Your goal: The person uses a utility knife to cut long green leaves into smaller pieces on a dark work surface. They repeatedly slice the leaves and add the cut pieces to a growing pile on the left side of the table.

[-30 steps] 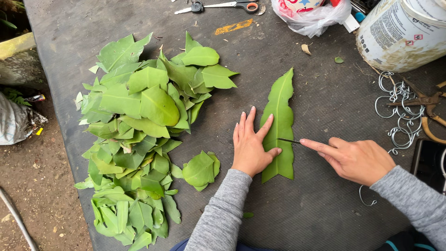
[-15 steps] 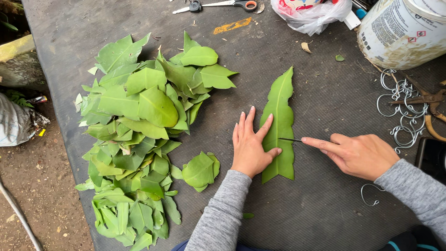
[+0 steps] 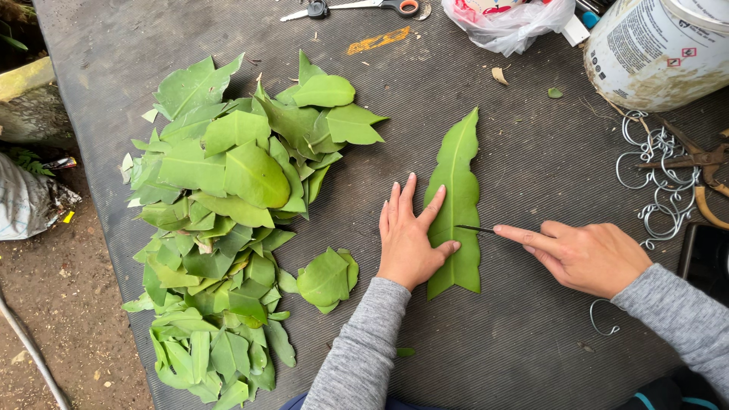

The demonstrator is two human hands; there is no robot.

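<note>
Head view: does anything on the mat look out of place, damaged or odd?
Mostly orderly. The long leaf under the left hand has notched, wavy edges, and the right hand presses a thin dark blade onto it. A few small scraps lie apart from the leaf pile; wire hooks sit tangled at right.

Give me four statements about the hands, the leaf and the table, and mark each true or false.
1. The left hand lies flat on the long green leaf. True.
2. The right hand holds scissors. False: it holds a thin dark blade against the leaf; the scissors lie at the table's far edge.
3. The pile of cut leaf pieces lies to the left of the left hand. True.
4. The wire hooks sit on the pile. False: they lie beside the white bucket.
</note>
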